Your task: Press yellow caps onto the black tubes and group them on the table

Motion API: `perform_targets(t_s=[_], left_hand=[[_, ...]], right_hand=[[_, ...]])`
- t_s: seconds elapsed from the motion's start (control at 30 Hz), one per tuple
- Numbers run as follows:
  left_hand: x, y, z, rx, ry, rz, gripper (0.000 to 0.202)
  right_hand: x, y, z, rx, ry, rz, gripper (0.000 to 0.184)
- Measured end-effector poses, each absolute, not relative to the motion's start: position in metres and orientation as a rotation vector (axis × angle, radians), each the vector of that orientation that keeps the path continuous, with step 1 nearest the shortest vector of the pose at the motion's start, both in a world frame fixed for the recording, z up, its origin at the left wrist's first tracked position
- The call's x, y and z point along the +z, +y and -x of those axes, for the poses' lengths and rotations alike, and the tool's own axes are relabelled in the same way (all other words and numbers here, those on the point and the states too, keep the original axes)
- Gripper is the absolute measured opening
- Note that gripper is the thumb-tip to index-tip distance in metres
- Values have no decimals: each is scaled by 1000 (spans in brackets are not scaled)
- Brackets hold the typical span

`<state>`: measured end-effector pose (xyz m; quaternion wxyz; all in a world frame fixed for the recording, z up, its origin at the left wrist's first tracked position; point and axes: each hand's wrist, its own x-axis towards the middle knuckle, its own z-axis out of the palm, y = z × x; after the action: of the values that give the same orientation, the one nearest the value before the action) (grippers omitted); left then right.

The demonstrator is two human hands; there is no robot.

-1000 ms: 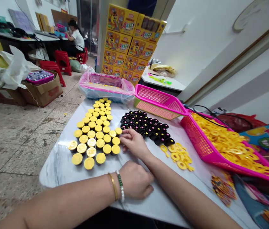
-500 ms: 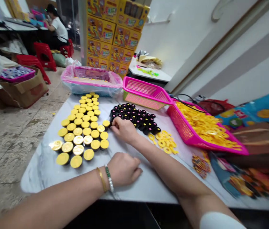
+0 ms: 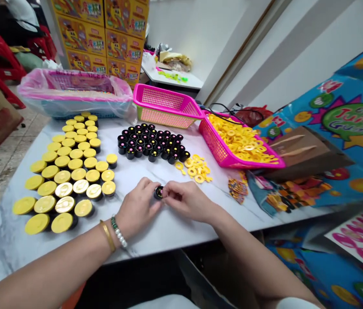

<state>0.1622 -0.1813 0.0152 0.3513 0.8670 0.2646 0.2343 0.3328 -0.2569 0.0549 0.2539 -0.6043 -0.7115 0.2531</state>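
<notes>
While the left hand (image 3: 141, 207) grips a small black cup (image 3: 158, 192) between thumb and fingers, the right hand (image 3: 186, 198) bunches its fingers at the cup's right side, though whether they pinch anything is hard to tell. Beyond that cup stand more black cups (image 3: 148, 148), left of it yellow-topped tubs (image 3: 75, 164), and right of it, farther back, loose yellow rings (image 3: 197, 168).

Bright lt; glare on yel lids (image 3: 64, 189); edges stretched.
</notes>
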Motion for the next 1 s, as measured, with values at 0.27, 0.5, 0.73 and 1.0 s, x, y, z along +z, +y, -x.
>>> perform_targets(t_s=[0.27,0.5,0.73,1.0], left_hand=[[21,-183,-163,508,845,-2277,17],[22,-183,-161,505,841,-2279,25],[22,-181,-161,501,844,-2272,20],[22,-180,-161,472,831,-2309,22]], right_hand=[[43,-266,-402,-169,-1280,2384,33],[31,-264,-420,-55,-1383,2719,29],[25,-277,-390,-267,-1582,2422,23],[45,-307,-353,260,-1884,2221,55]])
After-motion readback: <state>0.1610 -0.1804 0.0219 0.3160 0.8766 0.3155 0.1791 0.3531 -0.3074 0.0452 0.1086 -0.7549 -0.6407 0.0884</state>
